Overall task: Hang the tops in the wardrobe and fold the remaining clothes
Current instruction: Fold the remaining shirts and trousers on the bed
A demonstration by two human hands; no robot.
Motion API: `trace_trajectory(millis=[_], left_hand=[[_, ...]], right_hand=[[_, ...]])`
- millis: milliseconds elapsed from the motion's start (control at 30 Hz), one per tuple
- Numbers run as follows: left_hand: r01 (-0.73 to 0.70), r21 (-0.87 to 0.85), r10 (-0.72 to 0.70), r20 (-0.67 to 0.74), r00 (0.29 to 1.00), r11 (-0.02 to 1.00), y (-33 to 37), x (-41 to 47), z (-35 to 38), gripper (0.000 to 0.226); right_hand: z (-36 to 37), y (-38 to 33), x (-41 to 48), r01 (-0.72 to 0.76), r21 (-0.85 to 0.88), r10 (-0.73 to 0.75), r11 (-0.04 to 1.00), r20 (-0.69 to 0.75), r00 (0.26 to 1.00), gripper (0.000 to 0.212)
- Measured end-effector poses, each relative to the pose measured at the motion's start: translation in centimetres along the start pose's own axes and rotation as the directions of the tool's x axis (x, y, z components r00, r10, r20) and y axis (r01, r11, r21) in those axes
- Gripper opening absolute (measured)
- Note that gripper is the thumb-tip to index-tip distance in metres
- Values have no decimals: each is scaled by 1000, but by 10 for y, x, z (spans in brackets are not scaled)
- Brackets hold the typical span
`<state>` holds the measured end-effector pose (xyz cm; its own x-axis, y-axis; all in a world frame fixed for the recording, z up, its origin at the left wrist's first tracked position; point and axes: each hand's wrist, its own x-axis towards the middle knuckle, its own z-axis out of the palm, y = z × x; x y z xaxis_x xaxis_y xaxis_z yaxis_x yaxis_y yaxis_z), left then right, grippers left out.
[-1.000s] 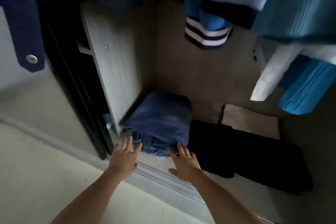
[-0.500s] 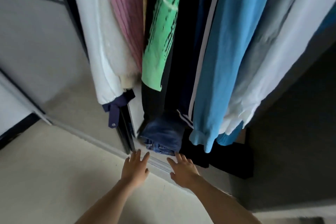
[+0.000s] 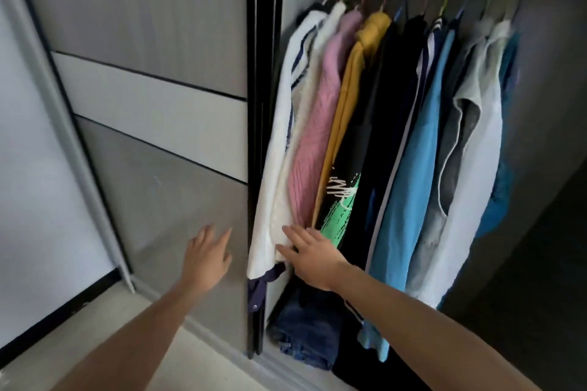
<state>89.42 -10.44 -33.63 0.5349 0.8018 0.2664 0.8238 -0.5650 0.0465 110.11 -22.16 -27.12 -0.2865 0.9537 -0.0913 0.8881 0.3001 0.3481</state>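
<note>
Evidently empty, the left hand (image 3: pixel 208 259) spreads left of the black sliding-door edge (image 3: pixel 265 136), while the right hand (image 3: pixel 313 255) lies flat against the limp, light white hanging top (image 3: pixel 276 168), probably best shifted by its shoulders.

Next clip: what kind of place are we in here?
Probably a bedroom, facing a built-in wardrobe. A panelled sliding door stands beside the opening, a row of tops hangs inside, and folded jeans lie on the wardrobe floor beneath them.
</note>
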Motion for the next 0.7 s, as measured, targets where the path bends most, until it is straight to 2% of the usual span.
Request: trace_trajectory(millis=[67,167,333,433,567,700], left_hand=[[-21,20,22,-73,997,1000,-21,32,-40,72],[-76,77,87,-155,984,994,-58,84,-87,77],[-184,76,198,-253,947,980,-97,154,-143,85],[-227,26,224,-301,927,974,-98,176,-156,87],[-258,42,261,-176,949,965,-104,203,-147,85],[-331,-50,321,-143,936,942,-111,215,-134,93]], right_hand=[[-38,10,30,-91,-41,88,995,-84,993,61],[-97,21,74,-243,-83,206,967,-316,926,62],[-167,34,132,-390,-251,337,886,-228,914,55],[-186,44,153,-401,-373,344,837,-211,915,55],[-192,51,171,-401,-497,379,769,-150,913,57],[-185,49,181,-413,-578,411,704,-142,900,59]])
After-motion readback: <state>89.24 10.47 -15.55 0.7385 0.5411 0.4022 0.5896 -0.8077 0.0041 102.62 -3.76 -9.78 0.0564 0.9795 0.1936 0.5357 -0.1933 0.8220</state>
